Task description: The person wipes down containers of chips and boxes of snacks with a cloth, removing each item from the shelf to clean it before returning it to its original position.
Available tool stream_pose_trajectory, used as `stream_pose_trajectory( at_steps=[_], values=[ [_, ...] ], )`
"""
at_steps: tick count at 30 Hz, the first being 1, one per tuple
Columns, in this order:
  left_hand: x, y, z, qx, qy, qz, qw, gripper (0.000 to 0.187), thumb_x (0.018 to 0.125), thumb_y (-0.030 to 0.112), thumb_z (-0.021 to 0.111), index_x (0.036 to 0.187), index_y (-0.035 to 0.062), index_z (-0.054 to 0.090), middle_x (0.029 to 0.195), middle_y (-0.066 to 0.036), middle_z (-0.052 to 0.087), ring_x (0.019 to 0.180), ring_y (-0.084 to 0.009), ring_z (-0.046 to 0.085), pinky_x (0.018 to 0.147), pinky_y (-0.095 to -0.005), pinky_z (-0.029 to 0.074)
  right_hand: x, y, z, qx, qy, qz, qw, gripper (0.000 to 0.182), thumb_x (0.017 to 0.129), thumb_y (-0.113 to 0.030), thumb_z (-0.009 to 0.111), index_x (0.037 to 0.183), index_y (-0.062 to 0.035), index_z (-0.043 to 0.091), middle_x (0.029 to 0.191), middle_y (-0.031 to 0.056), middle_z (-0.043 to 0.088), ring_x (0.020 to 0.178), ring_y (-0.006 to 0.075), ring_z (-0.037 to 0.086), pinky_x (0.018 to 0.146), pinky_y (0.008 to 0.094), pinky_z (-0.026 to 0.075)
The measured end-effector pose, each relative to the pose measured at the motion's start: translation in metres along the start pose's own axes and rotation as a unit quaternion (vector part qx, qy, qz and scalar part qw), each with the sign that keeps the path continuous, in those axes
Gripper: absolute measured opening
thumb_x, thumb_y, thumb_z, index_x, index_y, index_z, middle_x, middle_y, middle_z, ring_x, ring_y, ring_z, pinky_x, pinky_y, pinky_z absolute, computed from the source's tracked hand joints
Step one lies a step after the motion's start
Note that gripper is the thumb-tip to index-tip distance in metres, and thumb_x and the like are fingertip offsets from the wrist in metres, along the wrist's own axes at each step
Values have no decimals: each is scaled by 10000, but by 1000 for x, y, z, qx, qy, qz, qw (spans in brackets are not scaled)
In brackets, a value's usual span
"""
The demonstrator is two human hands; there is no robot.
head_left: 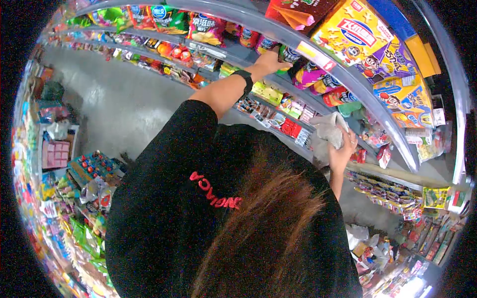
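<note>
My left hand (269, 62), with a dark watch on the wrist, reaches to a shelf of snack cans. Its thumb lies against a green snack can (290, 53), and the fingers behind are partly hidden. Just to the left stands a purple snack can (267, 43). To the right, more cans lean in a row, among them a purple and yellow can (306, 74) and a red can (337, 96). Lower right, my right hand (343, 149) is closed on a bunched grey cloth (329, 131), near the shelf's right part.
A curved shelf rail (357, 79) crosses above the cans. Yellow snack boxes (355, 32) stand on the shelf over it. Lower shelves hold small packets (293, 130). Behind on the left are the grey floor (124, 104) and a blue patterned box (94, 169).
</note>
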State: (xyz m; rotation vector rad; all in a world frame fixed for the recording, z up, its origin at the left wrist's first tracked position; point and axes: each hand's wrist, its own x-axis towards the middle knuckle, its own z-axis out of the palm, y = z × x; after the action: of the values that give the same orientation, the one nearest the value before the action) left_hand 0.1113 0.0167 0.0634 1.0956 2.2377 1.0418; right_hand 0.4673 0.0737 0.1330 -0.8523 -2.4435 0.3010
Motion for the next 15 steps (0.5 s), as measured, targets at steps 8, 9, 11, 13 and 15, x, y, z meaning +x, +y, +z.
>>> stream_pose_trajectory(
  at_steps=[8,9,11,13,15],
  values=[
    [59,-72,67,-67,63,100,991,688,626,419,769,1115,6,519,1017,-223,618,965,-355,591,817,-408,472,4,-16,-5,3,4,-26,1000,510,552,-85,673,1057,-135,626,1092,123,543,1085,333,454,980,430,307],
    [56,-68,65,-90,83,118,985,673,624,404,774,1107,4,527,1024,-218,617,975,-349,588,821,-405,471,5,-18,-6,7,3,-21,1000,508,556,-83,669,1059,-135,625,1098,123,544,1089,330,453,984,425,302],
    [52,-61,59,-78,77,92,990,669,624,392,778,1108,4,527,1023,-218,618,979,-346,587,823,-404,469,2,-20,-7,10,2,-11,1000,505,560,-81,665,1060,-136,624,1105,122,545,1092,327,452,987,420,298],
    [59,-67,65,-108,53,83,989,651,635,374,777,1104,-1,526,1067,-232,595,1003,-360,572,837,-406,465,0,-22,-6,-1,19,-25,1000,507,566,-77,661,1068,-137,620,1124,120,545,1095,320,459,982,403,304],
    [57,-79,80,-115,68,43,990,684,643,372,774,1126,-22,493,1085,-248,578,1010,-372,567,843,-408,464,-3,-23,-4,-2,13,-14,1000,496,570,-76,661,1061,-139,624,1140,119,545,1101,314,461,988,404,300]
  ],
)
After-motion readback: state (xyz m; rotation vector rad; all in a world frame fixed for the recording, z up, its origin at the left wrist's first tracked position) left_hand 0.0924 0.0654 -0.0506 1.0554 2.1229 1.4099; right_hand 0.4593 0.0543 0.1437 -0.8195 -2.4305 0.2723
